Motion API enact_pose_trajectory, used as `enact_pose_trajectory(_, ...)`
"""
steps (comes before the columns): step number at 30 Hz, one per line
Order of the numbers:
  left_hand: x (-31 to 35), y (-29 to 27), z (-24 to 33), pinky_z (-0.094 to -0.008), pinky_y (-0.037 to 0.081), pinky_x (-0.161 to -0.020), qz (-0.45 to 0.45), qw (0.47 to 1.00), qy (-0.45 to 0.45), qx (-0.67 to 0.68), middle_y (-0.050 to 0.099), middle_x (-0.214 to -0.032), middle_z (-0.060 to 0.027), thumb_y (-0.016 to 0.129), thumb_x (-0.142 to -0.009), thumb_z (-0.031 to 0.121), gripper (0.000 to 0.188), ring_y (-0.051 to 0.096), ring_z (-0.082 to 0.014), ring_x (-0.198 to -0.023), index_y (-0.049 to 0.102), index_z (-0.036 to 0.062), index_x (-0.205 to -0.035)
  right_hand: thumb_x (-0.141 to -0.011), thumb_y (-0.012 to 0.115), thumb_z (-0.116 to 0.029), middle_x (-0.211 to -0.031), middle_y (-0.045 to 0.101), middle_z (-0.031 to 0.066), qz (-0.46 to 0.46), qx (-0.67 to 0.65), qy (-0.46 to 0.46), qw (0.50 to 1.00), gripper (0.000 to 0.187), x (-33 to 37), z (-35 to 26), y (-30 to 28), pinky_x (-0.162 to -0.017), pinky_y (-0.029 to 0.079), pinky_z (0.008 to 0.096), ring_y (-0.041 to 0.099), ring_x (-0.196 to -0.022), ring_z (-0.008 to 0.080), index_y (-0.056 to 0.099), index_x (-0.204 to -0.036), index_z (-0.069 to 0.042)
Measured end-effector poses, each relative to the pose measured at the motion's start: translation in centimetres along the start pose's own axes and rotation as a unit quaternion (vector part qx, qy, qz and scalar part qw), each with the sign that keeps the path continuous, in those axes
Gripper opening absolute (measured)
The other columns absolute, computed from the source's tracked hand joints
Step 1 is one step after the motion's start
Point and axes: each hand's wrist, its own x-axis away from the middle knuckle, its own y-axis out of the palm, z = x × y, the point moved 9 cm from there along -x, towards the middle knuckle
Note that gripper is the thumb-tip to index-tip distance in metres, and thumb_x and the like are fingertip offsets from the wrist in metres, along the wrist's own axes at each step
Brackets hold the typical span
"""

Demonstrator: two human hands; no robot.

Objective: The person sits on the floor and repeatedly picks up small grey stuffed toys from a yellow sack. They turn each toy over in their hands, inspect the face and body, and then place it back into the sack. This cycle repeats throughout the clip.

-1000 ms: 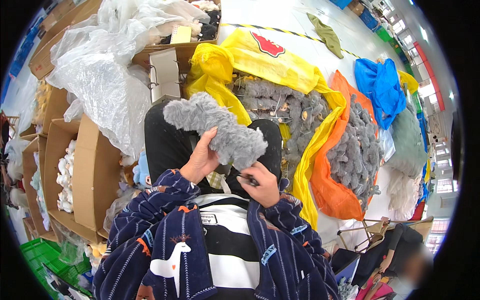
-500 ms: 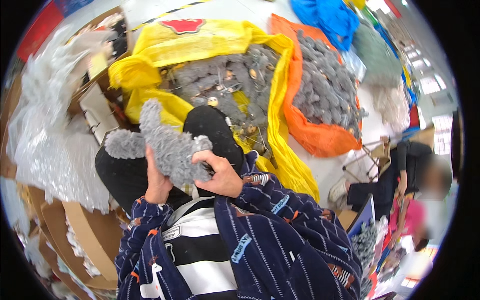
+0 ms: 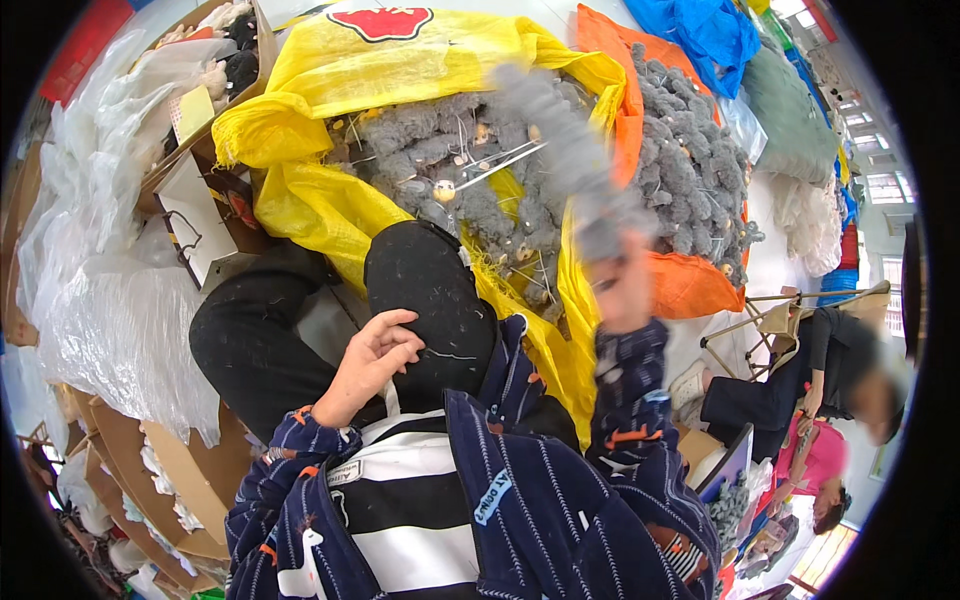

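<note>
My right hand (image 3: 625,280), smeared by motion, is out to the right over the edge of the yellow sack (image 3: 420,75). It holds one end of a long, fluffy grey plush piece (image 3: 565,135), also blurred, which stretches up and left over the sack's contents. Inside the sack lies a heap of grey plush pieces (image 3: 410,145) with small tan round parts and thin white strings or sticks. My left hand (image 3: 370,365) is empty above my lap, beside my black-trousered knee (image 3: 425,290), its fingers loosely bent and apart.
An orange sack (image 3: 690,285) full of similar grey plush (image 3: 690,170) lies to the right. Clear plastic sheeting (image 3: 120,310) and cardboard boxes (image 3: 200,480) stand on the left. A blue bag (image 3: 700,40) is at the far right. A seated person (image 3: 750,400) is beyond.
The grey plush piece has left my lap, carried up and right by my right hand. My left hand has let go of it and stays near my knee. The view has shifted slightly.
</note>
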Motion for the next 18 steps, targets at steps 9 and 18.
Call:
enact_pose_trajectory(9,-1.8,-0.7,-0.6,-0.0178,0.043,-0.056,0.024,0.999,-0.029,0.032,0.06,-0.075,-0.0045,0.049,-0.089,0.012,0.018,0.055,-0.0071,-0.061,0.052,0.0031,-0.105,-0.081,0.062,-0.019,-0.092,0.064,0.0105,0.035,0.41,-0.099,0.906,0.023,-12.4,5.2,-5.5,-0.076,0.045,0.0272,0.057,-0.083,0.0132,0.062,-0.094,0.0)
enact_pose_trajectory(18,-2.3,-1.3,-1.3,-0.0202,0.046,-0.05,0.048,0.993,-0.079,0.076,0.06,-0.066,-0.0074,0.049,-0.089,0.01,0.015,0.056,-0.0097,-0.054,0.056,0.0014,-0.1,-0.07,0.065,-0.031,-0.081,0.062,0.0197,0.05,0.655,0.04,0.753,0.04,-14.2,28.2,-17.0,-0.069,0.045,0.0382,0.059,-0.076,0.0305,0.061,-0.09,0.003)
